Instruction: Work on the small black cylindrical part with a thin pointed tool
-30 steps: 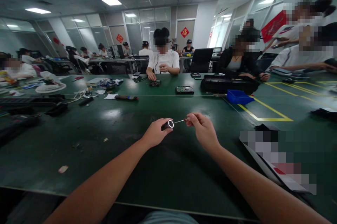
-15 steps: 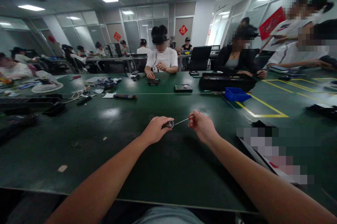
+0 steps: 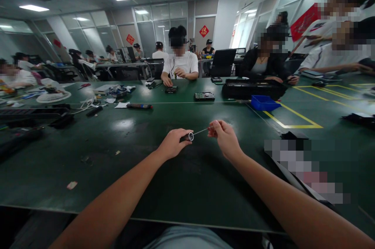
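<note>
My left hand (image 3: 172, 143) is closed around a short dark cylinder (image 3: 190, 137) whose round, silver-rimmed end faces me and to the right. What kind of thing the cylinder is, I cannot make out. A thin screwdriver (image 3: 200, 131) with a reddish handle is pinched in my right hand (image 3: 224, 136). Its metal shaft slants down to the left, and its tip meets the rim of the cylinder's end or lies just behind it; I cannot tell which. Fingers hide most of the handle and much of the cylinder. Both hands are above the green table (image 3: 181, 190).
A blue scoop-like bin (image 3: 263, 103) and a long black housing (image 3: 254, 89) lie at the back right. A hard drive (image 3: 204, 96) and a dark tool (image 3: 140, 106) lie farther back. Across the table a person (image 3: 180, 63) handles a dark part. Papers (image 3: 304, 175) lie at right.
My right hand has shifted slightly up and left, and the screwdriver's shaft has swung a little. My left hand and the cylinder stay nearly in place.
</note>
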`<action>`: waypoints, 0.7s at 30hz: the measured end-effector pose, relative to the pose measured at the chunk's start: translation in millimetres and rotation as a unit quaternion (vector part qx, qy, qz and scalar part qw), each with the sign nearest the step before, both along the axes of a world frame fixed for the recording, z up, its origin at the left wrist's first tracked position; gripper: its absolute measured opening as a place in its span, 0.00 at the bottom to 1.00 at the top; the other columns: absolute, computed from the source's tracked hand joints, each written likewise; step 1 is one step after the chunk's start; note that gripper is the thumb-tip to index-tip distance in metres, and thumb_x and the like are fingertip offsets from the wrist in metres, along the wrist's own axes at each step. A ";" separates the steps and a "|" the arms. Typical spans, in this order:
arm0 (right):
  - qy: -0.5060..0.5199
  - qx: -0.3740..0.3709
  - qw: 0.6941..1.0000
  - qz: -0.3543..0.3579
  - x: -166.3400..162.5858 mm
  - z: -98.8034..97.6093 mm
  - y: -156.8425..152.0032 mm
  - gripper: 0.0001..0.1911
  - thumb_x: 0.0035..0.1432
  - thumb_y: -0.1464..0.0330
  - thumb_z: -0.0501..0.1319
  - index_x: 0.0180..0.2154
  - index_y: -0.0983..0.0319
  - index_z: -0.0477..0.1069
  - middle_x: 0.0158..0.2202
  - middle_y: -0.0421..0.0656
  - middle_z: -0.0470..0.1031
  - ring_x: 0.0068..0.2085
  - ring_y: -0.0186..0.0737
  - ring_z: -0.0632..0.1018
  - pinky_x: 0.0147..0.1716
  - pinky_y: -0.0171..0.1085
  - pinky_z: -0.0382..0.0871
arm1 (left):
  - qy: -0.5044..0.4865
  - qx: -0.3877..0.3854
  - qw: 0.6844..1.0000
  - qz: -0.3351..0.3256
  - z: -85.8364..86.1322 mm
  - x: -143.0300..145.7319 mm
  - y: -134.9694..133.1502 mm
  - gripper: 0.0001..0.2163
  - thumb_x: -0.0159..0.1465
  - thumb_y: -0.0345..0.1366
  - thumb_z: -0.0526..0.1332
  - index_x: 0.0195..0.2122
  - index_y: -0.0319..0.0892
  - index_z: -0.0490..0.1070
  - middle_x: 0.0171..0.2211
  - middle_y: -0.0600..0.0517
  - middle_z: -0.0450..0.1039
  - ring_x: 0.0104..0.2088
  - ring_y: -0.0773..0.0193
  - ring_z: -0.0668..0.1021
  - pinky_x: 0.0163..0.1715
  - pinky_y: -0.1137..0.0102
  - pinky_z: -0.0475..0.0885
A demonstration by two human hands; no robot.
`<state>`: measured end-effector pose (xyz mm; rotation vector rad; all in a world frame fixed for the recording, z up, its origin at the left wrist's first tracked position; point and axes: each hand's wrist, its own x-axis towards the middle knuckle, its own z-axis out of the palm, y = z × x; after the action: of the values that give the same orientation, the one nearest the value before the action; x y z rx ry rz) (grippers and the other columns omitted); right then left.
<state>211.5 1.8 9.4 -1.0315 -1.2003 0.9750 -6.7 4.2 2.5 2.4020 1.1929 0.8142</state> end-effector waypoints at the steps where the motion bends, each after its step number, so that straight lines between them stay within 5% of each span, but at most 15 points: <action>1: -0.021 0.006 1.000 0.000 -0.1 0.4 -0.7 0.18 0.59 0.51 0.60 0.34 0.60 0.70 0.28 0.41 0.74 0.29 0.37 0.74 0.31 0.40 0.71 | 0.000 0.001 1.000 -0.002 0.0 0.0 0.0 0.18 0.63 0.34 0.65 0.55 0.46 0.72 0.48 0.50 0.76 0.49 0.58 0.75 0.54 0.61 0.66; 13: -0.277 0.087 0.955 -0.058 0.4 9.4 -12.9 0.14 0.66 0.58 0.51 0.34 0.58 0.68 0.26 0.41 0.73 0.29 0.41 0.74 0.31 0.40 0.64 | 0.103 0.040 0.994 -0.002 -1.0 -1.7 3.3 0.18 0.64 0.33 0.64 0.55 0.49 0.72 0.51 0.50 0.75 0.52 0.56 0.74 0.56 0.54 0.62; 21: -0.270 0.066 0.958 -0.077 2.2 9.1 -10.8 0.15 0.67 0.57 0.50 0.34 0.58 0.68 0.28 0.42 0.74 0.30 0.42 0.74 0.32 0.41 0.64 | 0.014 -0.013 0.999 0.030 0.3 -2.2 2.3 0.17 0.62 0.32 0.65 0.52 0.44 0.73 0.48 0.48 0.75 0.48 0.57 0.75 0.53 0.61 0.67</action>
<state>213.7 -9.1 18.5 -1.3076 -1.5762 0.4897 -8.9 6.5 2.8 2.3748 1.2831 0.7788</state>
